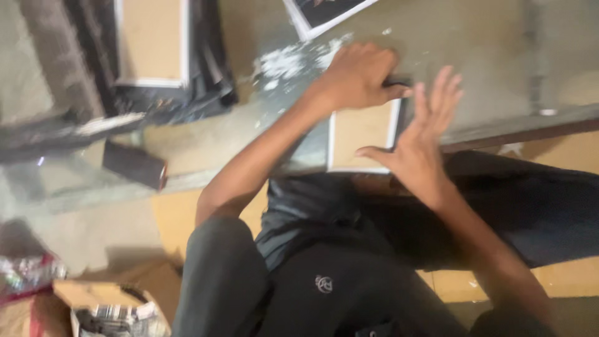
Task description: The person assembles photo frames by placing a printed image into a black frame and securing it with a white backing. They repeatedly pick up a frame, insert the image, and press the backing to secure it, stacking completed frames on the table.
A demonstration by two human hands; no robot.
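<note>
Your left hand (359, 75) is curled into a fist over the top edge of the frame (362, 134), gripping a small dark tool (397, 81) whose end shows just past your knuckles; the picture is too blurred to tell what kind of tool it is. Your right hand (421, 140) is flat and open, fingers (440, 93) spread apart, with the thumb resting against the frame's right side and the palm beside it, clamped on nothing. The frame lies face down, tan backing up with a white border, at the near edge of the grey floor slab (486, 43), just above your lap. Your legs in dark trousers (312, 274) fill the lower middle of the view. At the slab's far left a second frame (151, 40) sits on a dark pile, well apart from your hands, and a dark block (134, 163) lies nearer, left of your left forearm. A third frame's corner (324, 12) shows at the far edge. A cardboard box (106, 306) sits at the near left corner
</note>
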